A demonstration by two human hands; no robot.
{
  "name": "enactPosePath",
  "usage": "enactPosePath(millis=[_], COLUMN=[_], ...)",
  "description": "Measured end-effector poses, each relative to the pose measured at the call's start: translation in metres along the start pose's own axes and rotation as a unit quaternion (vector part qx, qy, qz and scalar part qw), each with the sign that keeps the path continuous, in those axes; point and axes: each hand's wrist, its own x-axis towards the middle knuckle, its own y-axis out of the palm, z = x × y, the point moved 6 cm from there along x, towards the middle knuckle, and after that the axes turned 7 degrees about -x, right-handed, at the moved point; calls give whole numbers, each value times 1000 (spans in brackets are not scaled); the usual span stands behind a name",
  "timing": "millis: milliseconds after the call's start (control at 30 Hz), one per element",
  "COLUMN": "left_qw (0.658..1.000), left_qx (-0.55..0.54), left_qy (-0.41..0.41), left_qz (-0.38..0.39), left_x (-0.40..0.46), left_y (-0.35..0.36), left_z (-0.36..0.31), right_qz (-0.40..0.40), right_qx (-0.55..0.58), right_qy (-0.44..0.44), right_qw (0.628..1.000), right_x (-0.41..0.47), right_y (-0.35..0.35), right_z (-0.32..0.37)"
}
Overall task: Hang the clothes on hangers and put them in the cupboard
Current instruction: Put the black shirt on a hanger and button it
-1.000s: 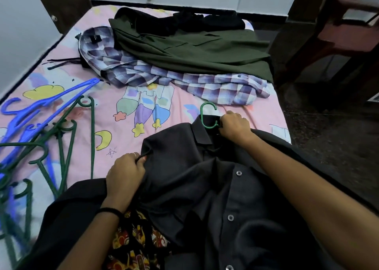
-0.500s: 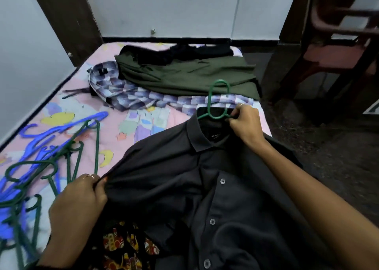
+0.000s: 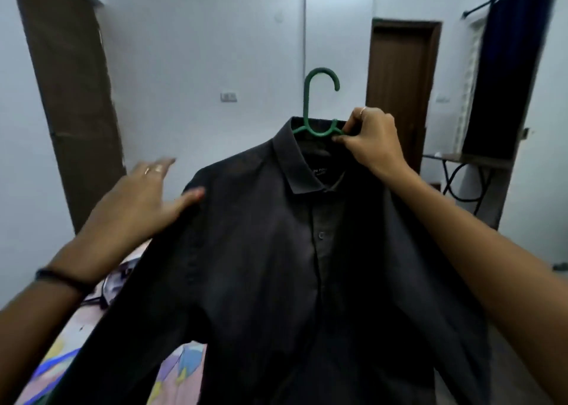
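Observation:
A dark grey button shirt hangs on a green plastic hanger, lifted upright in front of me. My right hand grips the hanger and the collar just right of the hook. With its fingers spread flat, my left hand has its thumb touching the shirt's left shoulder. The hanger's arms are hidden inside the shirt.
The bed with its pink patterned sheet shows at the lower left, below the shirt. A brown door panel stands at the left, a brown door at the back right. A dark curtain and a small table are at the right.
The shirt on its hanger has been raised from the bed to upright in the air. My left hand has let go of the fabric and opened. The view has swung up toward the wall.

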Motion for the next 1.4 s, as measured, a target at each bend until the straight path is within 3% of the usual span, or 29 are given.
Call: enactPosePath(millis=[100, 233, 333, 500, 633, 733, 800, 867, 1000, 1167, 1300, 1400], left_qw=[990, 970, 967, 965, 959, 957, 952, 946, 932, 905, 896, 885], left_qx=[-106, -166, -146, -100, -93, -90, -95, -101, -123, -166, -182, -186], left_qy=[93, 170, 205, 194, 211, 231, 246, 261, 295, 344, 375, 409], left_qz=[-20, 58, -35, -145, -166, -149, -155, -166, -170, -185, -154, -117], left_x=[56, 96, 118, 140, 156, 172, 185, 199, 232, 276, 319, 352], left_y=[-34, -49, -62, -62, -35, 1, 28, 52, 111, 172, 206, 215], left_z=[-91, -165, -193, -227, -258, -283, -295, -301, -311, -357, -444, -522], right_qz=[-55, -123, -134, -55, -66, -94, -87, -91, -214, -45, 4, 16], right_qx=[-25, -74, -97, -35, -238, -171, -131, -156, -190, -79, -68, -127], right_qy=[-46, -55, -66, -53, 36, 52, 17, 0, 3, 22, 59, 59], right_qw=[997, 988, 984, 996, 968, 979, 987, 984, 958, 996, 996, 990], right_x=[33, 63, 75, 82, 82, 91, 99, 101, 120, 160, 185, 202], right_y=[-49, -110, -143, -167, -167, -154, -132, -115, -114, -101, -148, -208], right_z=[26, 40, 34, -12, -65, -82, -93, -109, -180, -273, -355, -402])
